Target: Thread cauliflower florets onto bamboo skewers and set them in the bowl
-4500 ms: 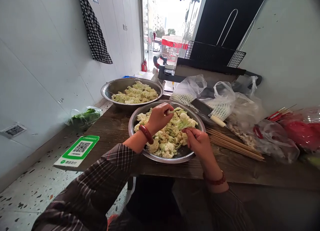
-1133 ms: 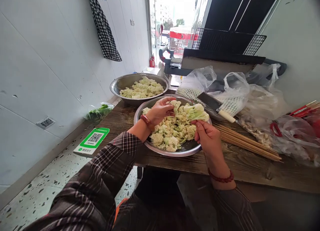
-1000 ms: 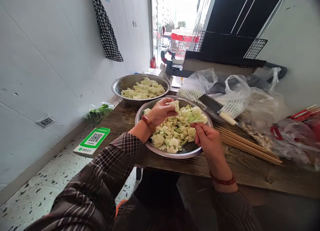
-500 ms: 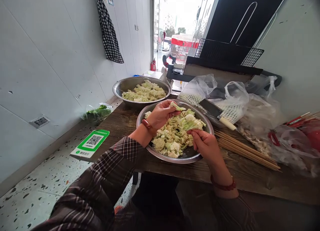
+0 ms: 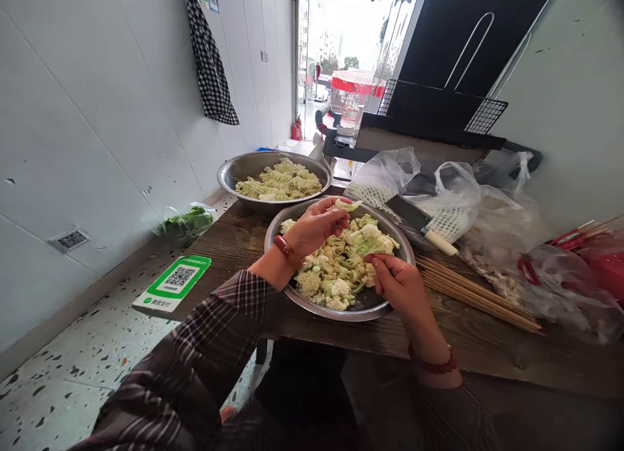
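Between the fingertips of my left hand (image 5: 319,227) is a small pale cauliflower floret (image 5: 347,205). My right hand (image 5: 398,283) is closed in a pinch at the lower end of a skewer, mostly hidden by the larger cauliflower pieces (image 5: 371,240) threaded on it. Both hands are over a steel basin (image 5: 341,316), my left one above its far left side and my right one at its right rim. Loose cauliflower florets (image 5: 336,292) lie in this basin.
Behind stands a second steel basin (image 5: 225,178) with cauliflower and thin sticks. Bamboo skewers (image 5: 478,295) lie to the right, near a cleaver (image 5: 441,242) and plastic bags (image 5: 455,191). A green QR-code card (image 5: 173,283) rests at the table's left edge.
The view has shifted slightly. The floret in my left hand has tilted a little, and the skewered cauliflower in my right hand sits slightly farther from it. Both hands keep their holds.
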The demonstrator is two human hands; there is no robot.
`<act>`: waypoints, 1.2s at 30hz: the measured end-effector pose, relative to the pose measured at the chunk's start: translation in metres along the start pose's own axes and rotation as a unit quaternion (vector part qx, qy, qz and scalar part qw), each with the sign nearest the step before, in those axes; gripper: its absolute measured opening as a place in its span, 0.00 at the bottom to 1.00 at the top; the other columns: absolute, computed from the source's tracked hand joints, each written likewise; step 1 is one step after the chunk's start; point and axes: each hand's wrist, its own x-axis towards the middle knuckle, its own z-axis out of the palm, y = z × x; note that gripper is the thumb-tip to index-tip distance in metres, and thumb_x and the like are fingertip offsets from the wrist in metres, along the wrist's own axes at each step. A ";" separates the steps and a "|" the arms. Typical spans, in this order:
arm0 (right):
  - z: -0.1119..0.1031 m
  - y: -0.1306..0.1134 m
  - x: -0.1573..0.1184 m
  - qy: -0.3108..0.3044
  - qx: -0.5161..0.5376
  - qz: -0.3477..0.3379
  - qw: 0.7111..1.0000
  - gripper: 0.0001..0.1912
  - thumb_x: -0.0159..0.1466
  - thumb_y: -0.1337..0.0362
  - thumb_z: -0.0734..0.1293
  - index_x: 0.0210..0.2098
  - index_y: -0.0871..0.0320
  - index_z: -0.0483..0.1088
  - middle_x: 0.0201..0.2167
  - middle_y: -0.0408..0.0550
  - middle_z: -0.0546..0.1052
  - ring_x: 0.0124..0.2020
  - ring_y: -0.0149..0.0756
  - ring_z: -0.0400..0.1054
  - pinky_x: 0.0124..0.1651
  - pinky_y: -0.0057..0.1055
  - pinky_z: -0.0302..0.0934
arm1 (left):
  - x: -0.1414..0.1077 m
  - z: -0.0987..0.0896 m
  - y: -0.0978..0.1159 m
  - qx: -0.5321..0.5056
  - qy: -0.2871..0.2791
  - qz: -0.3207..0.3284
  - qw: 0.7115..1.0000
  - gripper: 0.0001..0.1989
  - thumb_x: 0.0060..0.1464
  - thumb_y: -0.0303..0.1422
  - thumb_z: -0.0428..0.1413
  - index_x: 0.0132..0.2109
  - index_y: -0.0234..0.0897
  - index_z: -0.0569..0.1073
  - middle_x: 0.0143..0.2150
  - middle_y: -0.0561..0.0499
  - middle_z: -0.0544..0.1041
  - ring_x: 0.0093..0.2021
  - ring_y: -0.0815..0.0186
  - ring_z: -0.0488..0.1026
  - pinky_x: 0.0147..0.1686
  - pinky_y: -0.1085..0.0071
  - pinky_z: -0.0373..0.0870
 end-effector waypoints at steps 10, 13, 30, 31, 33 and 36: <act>0.000 0.002 -0.002 -0.009 -0.010 -0.016 1.000 0.21 0.68 0.51 0.62 0.43 0.60 0.79 0.13 0.39 0.69 0.17 0.31 0.62 0.22 0.27 0.53 | 0.002 -0.003 -0.002 0.010 0.074 0.039 0.996 0.16 0.45 0.30 0.68 0.41 0.34 0.74 0.31 0.55 0.72 0.28 0.74 0.71 0.25 0.77 0.59; 0.000 0.002 -0.002 -0.009 -0.008 -0.015 1.000 0.21 0.69 0.51 0.62 0.43 0.61 0.79 0.14 0.39 0.69 0.17 0.31 0.62 0.22 0.27 0.53 | 0.001 -0.002 -0.001 0.027 0.084 0.039 0.995 0.12 0.45 0.29 0.68 0.37 0.33 0.74 0.31 0.54 0.72 0.28 0.76 0.68 0.25 0.78 0.59; 0.000 0.002 -0.002 0.003 -0.009 -0.021 1.000 0.20 0.69 0.52 0.62 0.42 0.59 0.79 0.13 0.39 0.69 0.18 0.32 0.63 0.24 0.28 0.56 | 0.000 0.001 -0.002 0.072 0.051 0.059 0.994 0.14 0.46 0.25 0.66 0.40 0.33 0.71 0.35 0.53 0.73 0.34 0.70 0.77 0.32 0.73 0.67; 0.000 0.002 -0.003 0.003 -0.005 -0.022 1.000 0.20 0.68 0.52 0.62 0.43 0.59 0.79 0.13 0.39 0.69 0.18 0.32 0.63 0.24 0.28 0.56 | 0.000 0.001 -0.002 0.066 0.064 0.057 0.994 0.13 0.46 0.24 0.65 0.39 0.32 0.71 0.34 0.53 0.73 0.33 0.70 0.76 0.32 0.74 0.66; 0.000 0.002 -0.003 0.002 0.001 -0.024 1.000 0.20 0.68 0.51 0.62 0.43 0.59 0.79 0.13 0.39 0.69 0.17 0.32 0.63 0.24 0.28 0.56 | 0.001 0.000 -0.001 0.052 0.073 0.052 0.995 0.11 0.47 0.25 0.65 0.38 0.32 0.71 0.33 0.53 0.73 0.32 0.71 0.76 0.31 0.74 0.65; 0.000 0.003 -0.003 -0.005 0.002 -0.024 1.000 0.20 0.69 0.51 0.62 0.43 0.60 0.79 0.13 0.39 0.69 0.18 0.32 0.64 0.24 0.28 0.56 | 0.001 -0.001 -0.001 0.035 0.071 0.051 0.996 0.11 0.46 0.25 0.65 0.37 0.32 0.72 0.32 0.53 0.73 0.32 0.71 0.76 0.31 0.74 0.65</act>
